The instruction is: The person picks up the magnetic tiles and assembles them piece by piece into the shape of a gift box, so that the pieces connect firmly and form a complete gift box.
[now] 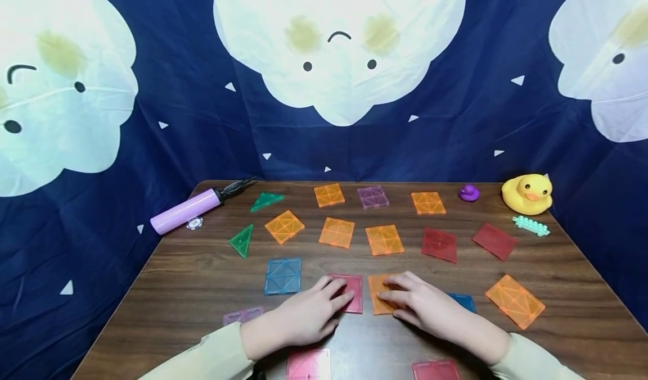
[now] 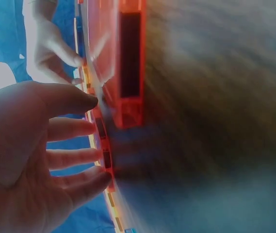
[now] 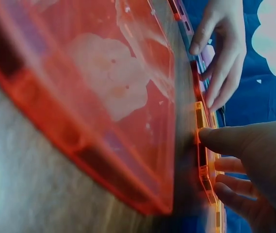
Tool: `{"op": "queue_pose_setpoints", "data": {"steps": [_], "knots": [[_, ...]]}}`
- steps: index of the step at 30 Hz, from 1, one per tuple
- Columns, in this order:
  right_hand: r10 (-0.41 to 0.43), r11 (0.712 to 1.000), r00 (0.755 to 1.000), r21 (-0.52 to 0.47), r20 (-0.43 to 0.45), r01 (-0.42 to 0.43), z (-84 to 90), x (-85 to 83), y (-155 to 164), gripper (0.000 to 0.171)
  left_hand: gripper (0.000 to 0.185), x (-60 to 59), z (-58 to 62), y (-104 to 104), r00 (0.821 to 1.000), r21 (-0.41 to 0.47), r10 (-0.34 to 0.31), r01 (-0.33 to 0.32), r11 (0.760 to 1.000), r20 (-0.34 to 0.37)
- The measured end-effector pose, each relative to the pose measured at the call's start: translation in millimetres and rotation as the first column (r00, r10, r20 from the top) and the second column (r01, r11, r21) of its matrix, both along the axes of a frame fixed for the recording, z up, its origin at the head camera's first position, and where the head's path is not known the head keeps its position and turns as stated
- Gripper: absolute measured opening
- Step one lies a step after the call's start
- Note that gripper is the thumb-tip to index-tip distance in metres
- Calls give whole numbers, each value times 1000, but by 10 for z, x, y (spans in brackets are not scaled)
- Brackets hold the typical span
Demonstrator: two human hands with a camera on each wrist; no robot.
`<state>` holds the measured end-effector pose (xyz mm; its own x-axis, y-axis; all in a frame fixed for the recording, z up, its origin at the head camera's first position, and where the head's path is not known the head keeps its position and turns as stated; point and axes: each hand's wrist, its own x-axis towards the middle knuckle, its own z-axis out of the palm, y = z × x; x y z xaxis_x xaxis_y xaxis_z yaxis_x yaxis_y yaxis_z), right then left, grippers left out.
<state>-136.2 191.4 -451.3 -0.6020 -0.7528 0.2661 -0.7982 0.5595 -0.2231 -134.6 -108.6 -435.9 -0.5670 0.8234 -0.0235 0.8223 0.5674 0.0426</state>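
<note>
Two flat square magnetic tiles lie side by side on the table, a narrow gap between them. The left one is pinkish red [image 1: 356,285], the right one orange [image 1: 374,293]. My left hand [image 1: 309,315] rests its fingertips on the red tile, fingers spread and fairly straight. On the orange tile lie the fingers of my right hand [image 1: 430,307], with the thumb at its near edge in the right wrist view. Close to the wrists are a pink tile [image 1: 309,364] and a red tile [image 1: 436,371]. A blue tile [image 1: 462,301] is partly hidden behind the right forearm.
Farther back on the wooden table [image 1: 187,290] lie several orange tiles [image 1: 337,232], green triangles [image 1: 241,241], red tiles [image 1: 439,245] and a blue tile [image 1: 282,276]. A purple pump [image 1: 186,210] lies at the back left. Yellow [image 1: 526,193] and purple ducks [image 1: 468,193] sit back right.
</note>
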Motion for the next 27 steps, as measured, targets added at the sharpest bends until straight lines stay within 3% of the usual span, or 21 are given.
{"op": "queue_pose_setpoints", "data": {"steps": [5,18,27], "knots": [[-32,999,999,31,16,32,34,-21,-58,38,52,-35,9,59,1000,-4,5,-5,1000,7],[-20,999,1000,27,-8,20,4,-38,-155,38,55,-16,16,35,998,-21,41,-40,999,42],[-31,998,999,53,-9,32,25,-42,-161,38,55,-29,41,43,1000,-25,26,-26,999,1]]}}
